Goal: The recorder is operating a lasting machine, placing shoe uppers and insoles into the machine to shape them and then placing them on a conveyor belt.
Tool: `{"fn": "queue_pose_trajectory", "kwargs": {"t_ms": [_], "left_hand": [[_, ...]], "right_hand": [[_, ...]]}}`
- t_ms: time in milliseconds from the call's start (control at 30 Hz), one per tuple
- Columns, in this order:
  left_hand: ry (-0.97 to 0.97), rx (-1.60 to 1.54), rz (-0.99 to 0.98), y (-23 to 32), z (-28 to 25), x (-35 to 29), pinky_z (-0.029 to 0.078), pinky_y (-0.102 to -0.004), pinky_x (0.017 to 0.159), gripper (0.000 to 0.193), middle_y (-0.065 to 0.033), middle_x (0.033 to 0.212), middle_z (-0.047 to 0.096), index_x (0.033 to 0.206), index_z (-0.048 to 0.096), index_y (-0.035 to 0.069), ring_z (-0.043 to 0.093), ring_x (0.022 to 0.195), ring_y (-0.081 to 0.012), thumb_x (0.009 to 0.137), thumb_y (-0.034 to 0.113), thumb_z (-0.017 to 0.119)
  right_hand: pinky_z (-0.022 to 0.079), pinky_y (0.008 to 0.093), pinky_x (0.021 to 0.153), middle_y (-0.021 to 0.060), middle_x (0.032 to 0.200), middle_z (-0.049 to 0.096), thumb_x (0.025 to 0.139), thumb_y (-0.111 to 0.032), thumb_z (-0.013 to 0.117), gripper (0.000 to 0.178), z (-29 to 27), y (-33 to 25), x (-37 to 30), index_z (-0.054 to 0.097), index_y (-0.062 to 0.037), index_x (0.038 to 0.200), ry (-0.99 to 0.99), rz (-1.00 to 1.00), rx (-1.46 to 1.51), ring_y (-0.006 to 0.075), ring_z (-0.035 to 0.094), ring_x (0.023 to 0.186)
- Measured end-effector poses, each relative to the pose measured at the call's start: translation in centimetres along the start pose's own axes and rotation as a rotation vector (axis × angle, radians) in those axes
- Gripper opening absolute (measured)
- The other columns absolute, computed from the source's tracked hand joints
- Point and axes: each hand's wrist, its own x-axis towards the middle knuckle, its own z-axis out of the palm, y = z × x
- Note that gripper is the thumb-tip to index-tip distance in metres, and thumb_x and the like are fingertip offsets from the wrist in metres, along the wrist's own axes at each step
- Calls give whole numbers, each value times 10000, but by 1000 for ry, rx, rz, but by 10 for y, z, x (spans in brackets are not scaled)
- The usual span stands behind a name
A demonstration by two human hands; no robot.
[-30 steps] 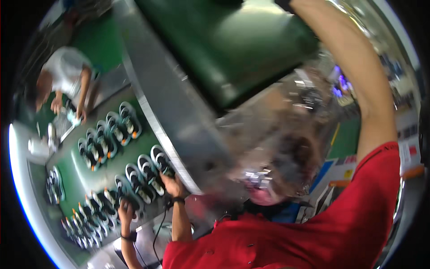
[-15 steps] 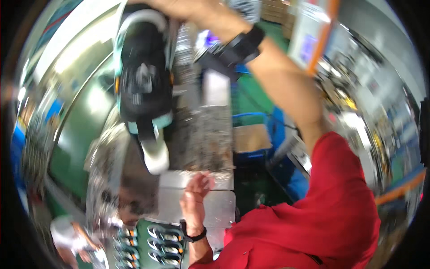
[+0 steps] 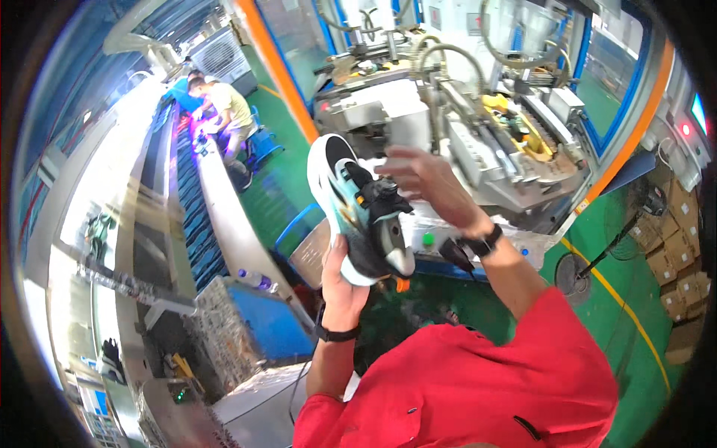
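A black, white and teal shoe (image 3: pixel 364 216) is held up in front of a grey machine (image 3: pixel 478 142), above the green floor (image 3: pixel 642 313). The left hand (image 3: pixel 342 280) grips its lower end from beneath. The right hand (image 3: pixel 427 181), fingers spread, touches its top. Two people (image 3: pixel 216 104) work at a conveyor line (image 3: pixel 190 216) behind.

Light: bright, even overhead | Glare: blown-out white along long conveyor line (image 3: pixel 160 187) at left | Blur: raised right hand (image 3: pixel 429 183) motion-smeared | Edges: strong fisheye bending, black corners
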Motion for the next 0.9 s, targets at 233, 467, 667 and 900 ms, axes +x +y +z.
{"fn": "queue_pose_trajectory", "kwargs": {"t_ms": [233, 467, 667, 900], "left_hand": [[-113, 830, -39, -157, 78, 121, 441, -285, 934, 695, -119, 1258, 570, 1462, 338, -11, 566, 1050, -170, 933, 348, 612], [-249, 1069, -357, -270, 76, 291, 483, -324, 869, 591, -105, 1243, 605, 1291, 524, -17, 600, 1074, -157, 942, 458, 568], [-72, 1580, 13, -371, 12, 449, 490, -443, 898, 770, -319, 1161, 603, 1232, 498, -122, 604, 1078, -418, 756, 440, 726], [55, 1701, -208, -421, 11, 507, 481, -470, 921, 656, -306, 1114, 605, 1218, 394, -68, 598, 1064, -425, 702, 194, 702]], "right_hand": [[461, 256, 866, 45, 1058, 632, 732, -186, 804, 608, -158, 22, -65, 563, -10, 1262, 610, -89, -116, 115, 567, 973], [481, 249, 796, 29, 1010, 636, 709, -57, 741, 528, -264, -16, -134, 591, -24, 1214, 1100, -141, -391, 102, 581, 875], [468, 246, 822, 42, 1052, 608, 729, -28, 664, 511, -292, -47, -168, 572, -1, 1231, 1372, -145, -552, 119, 569, 895], [479, 268, 825, 67, 1072, 603, 719, -25, 653, 514, -328, -61, -165, 560, 40, 1220, 1530, -44, -795, 137, 575, 912]]}}
